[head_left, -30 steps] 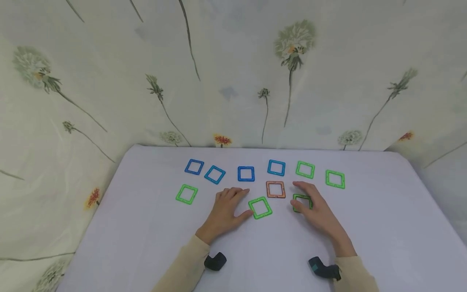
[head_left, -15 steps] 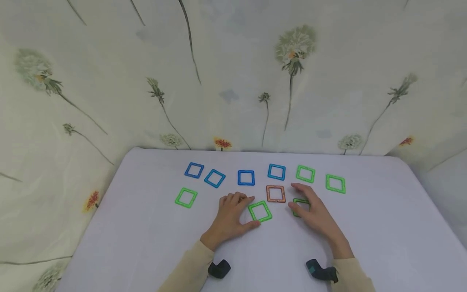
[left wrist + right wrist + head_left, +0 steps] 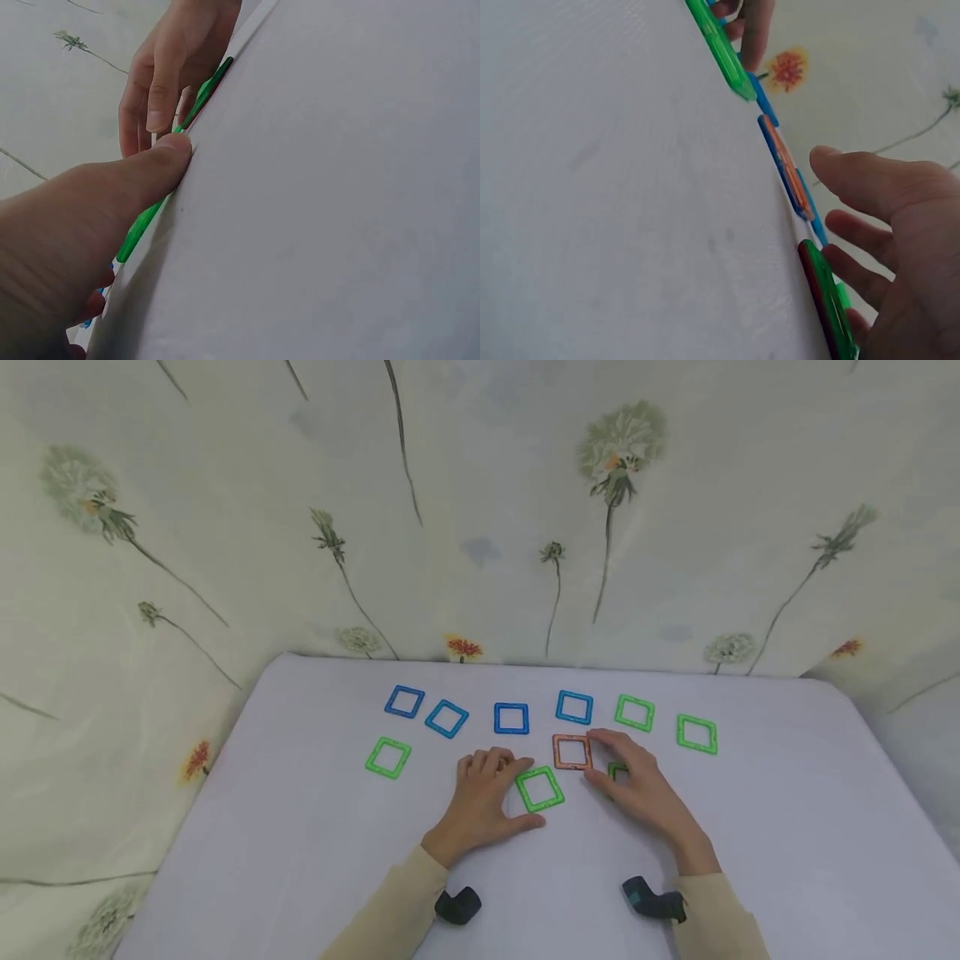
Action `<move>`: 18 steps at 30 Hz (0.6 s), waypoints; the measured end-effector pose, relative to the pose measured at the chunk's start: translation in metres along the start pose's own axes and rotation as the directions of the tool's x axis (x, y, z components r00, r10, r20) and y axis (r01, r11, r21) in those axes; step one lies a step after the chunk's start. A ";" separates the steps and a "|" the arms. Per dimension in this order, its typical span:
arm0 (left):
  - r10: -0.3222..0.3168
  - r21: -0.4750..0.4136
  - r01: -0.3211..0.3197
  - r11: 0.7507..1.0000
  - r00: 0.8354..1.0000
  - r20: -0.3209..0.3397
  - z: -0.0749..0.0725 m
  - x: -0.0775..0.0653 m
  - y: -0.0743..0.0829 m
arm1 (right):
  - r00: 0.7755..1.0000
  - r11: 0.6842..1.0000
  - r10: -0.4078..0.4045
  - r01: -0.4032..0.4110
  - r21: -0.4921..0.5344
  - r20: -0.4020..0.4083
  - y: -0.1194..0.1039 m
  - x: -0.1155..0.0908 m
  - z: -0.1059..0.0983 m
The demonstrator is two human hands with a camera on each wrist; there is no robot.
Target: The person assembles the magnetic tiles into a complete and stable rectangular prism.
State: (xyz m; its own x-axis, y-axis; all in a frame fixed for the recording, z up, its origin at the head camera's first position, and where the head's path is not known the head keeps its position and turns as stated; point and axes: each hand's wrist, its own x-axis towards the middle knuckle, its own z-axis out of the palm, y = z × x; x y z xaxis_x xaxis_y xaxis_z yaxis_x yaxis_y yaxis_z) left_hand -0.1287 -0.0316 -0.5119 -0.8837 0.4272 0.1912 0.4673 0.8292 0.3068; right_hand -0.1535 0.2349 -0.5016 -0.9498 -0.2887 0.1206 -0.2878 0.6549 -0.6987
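My left hand [image 3: 480, 802] is spread at the left of a green hollow square magnetic tile [image 3: 557, 786]. Its index fingertip lies by the tile's upper corner and its thumb just below the lower corner. In the left wrist view, that thumb overlaps the tile's edge [image 3: 142, 229]. An orange square tile [image 3: 572, 767] lies flat to the upper right, showing a blue underside in the right wrist view. The right hand [image 3: 648, 789] has thumb and index parted at the orange tile's right edge. Beneath this hand, another green tile [image 3: 612, 772] is mostly hidden.
Along the back lie several blue tiles, such as this one [image 3: 512, 732], and two green tiles [image 3: 634, 725] [image 3: 697, 747]. A further green tile [image 3: 388, 774] is at the left. The white-covered table [image 3: 300, 860] meets a flower-patterned cloth [image 3: 480, 593] behind.
My left hand has moved right, its thumb and index coming to either side of the green tile. The right hand has shifted left from the green tile to the orange tile's edge.
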 end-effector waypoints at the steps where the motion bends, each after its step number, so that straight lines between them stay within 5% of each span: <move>1: -0.003 0.002 0.004 1.000 1.000 -0.005 0.000 0.001 0.000 | 1.000 1.000 -0.010 0.010 -0.006 -0.003 -0.001 0.001 0.000; 18: -0.028 -0.045 0.026 0.999 0.999 -0.042 0.002 0.002 0.001 | 0.998 0.993 -0.056 0.056 -0.108 0.007 -0.008 0.004 0.005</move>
State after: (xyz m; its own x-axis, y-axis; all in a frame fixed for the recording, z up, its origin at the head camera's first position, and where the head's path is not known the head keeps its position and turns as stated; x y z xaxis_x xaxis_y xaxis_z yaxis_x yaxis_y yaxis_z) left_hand -0.1299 -0.0295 -0.5134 -0.8945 0.3885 0.2212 0.4448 0.8230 0.3533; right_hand -0.1543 0.2248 -0.4990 -0.9313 -0.3300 0.1543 -0.3524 0.7090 -0.6109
